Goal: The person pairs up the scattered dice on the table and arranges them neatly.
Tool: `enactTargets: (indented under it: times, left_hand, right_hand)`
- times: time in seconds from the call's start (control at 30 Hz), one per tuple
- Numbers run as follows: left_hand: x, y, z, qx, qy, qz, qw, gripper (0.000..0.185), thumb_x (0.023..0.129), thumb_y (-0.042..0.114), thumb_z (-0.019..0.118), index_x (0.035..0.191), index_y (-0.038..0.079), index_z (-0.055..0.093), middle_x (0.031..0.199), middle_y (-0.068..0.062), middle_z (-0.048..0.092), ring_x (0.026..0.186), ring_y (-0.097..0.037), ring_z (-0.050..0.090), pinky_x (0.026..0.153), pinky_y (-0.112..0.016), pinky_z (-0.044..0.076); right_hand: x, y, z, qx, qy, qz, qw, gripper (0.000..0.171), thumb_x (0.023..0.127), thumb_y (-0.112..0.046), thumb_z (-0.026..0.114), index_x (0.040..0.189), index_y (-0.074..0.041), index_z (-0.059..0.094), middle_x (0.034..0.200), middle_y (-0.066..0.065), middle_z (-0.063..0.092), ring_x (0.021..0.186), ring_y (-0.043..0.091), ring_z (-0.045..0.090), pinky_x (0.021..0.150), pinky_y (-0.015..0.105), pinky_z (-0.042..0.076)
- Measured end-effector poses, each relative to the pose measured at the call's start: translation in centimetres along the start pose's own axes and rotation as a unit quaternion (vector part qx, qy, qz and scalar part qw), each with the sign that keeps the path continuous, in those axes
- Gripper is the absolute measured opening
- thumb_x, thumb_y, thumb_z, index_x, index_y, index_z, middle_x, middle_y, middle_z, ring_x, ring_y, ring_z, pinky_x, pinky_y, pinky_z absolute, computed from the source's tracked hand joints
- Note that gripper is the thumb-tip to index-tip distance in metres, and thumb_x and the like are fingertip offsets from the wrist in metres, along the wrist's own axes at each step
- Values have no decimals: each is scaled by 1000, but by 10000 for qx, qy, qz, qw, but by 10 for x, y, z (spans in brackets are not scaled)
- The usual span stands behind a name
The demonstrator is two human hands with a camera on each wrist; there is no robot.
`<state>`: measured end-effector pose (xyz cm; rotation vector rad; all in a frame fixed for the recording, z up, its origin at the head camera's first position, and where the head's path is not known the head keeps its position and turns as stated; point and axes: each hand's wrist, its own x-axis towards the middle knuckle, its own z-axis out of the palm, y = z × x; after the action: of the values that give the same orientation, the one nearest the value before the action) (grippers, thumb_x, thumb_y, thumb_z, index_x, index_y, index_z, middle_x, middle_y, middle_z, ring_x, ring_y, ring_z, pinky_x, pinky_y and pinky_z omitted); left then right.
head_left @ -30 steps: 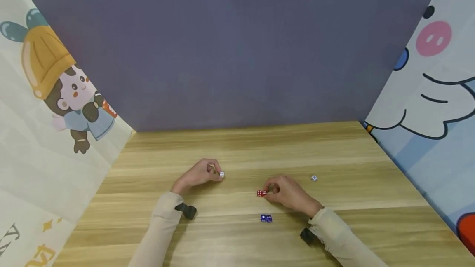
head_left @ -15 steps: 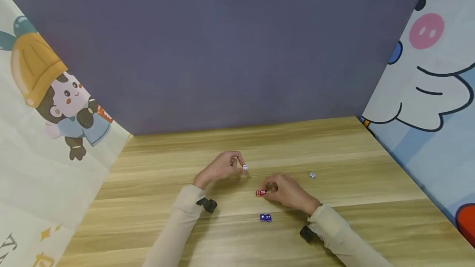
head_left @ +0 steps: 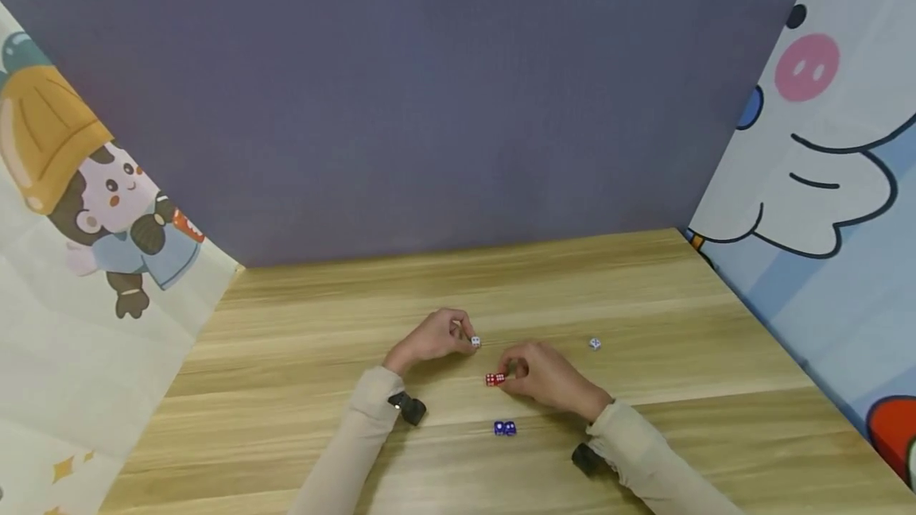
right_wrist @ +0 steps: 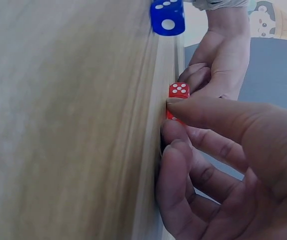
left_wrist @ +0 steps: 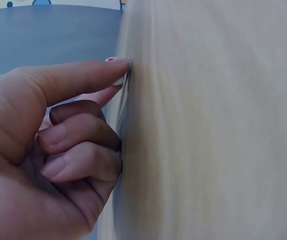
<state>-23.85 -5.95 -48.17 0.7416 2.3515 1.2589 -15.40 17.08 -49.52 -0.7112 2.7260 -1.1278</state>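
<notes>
Nearest on the light wooden desk (head_left: 300, 388) lie two small blue dice with white pips (head_left: 504, 427), side by side and untouched. Just beyond them the right hand (head_left: 540, 376) has its grip pinched on a pair of small red dice with white pips (head_left: 494, 379), which rest on the desk. Farther back, the left hand (head_left: 432, 336) pinches a small white die (head_left: 475, 342) at its fingertips. Another small white die (head_left: 594, 343) lies apart to the right.

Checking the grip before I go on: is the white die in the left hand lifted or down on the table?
Cannot tell. The left hand pinches the white die low over the table; neither view shows contact.
</notes>
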Motion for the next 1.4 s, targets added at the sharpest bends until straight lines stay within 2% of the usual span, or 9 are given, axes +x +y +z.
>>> enactTargets:
  times: [0.33, 0.5, 0.87, 1.17, 1.4]
  left_hand:
    - [6, 0, 9, -138, 100, 30, 9998, 15, 81, 4, 79, 89, 0, 67, 55, 5, 50, 48, -5, 38, 48, -20, 34]
    - [5, 3, 7, -255, 187, -77, 9995, 16, 79, 4, 81, 89, 1, 68, 54, 5, 47, 47, -6, 37, 47, -21, 33]
    - [5, 4, 5, -466, 104, -219, 9986, 17, 80, 2, 79, 91, 0, 67, 54, 4, 45, 47, -6, 35, 48, -22, 33]
    - [5, 0, 5, -387, 130, -232, 9989, 16, 80, 3, 80, 91, 1, 68, 55, 4, 47, 48, -6, 37, 48, -21, 34]
    - [3, -4, 6, -484, 158, -184, 9985, 16, 79, 2, 81, 90, -1, 69, 56, 2, 48, 49, -7, 37, 49, -21, 35]
  right_hand:
    - [-1, -2, -5, 148, -38, 97, 9998, 12, 83, -16, 81, 90, -21, 73, 67, -10, 59, 55, 6, 53, 48, 24, 43]
    - [0, -3, -7, 127, -61, 106, 9998, 12, 84, -17, 81, 91, -21, 72, 67, -10, 59, 55, 6, 53, 48, 24, 43]
    - [2, -3, -7, 103, -73, 131, 9998, 11, 85, -19, 80, 91, -20, 71, 63, -9, 58, 53, 7, 52, 47, 24, 42]
    - [2, -3, -6, 147, -152, 70, 9998, 13, 85, -18, 80, 93, -19, 70, 63, -8, 57, 53, 6, 50, 48, 24, 42]
    - [0, -2, -9, 255, -451, -82, 9986, 21, 83, -10, 80, 101, -13, 70, 68, -7, 61, 57, 6, 54, 54, 25, 46]
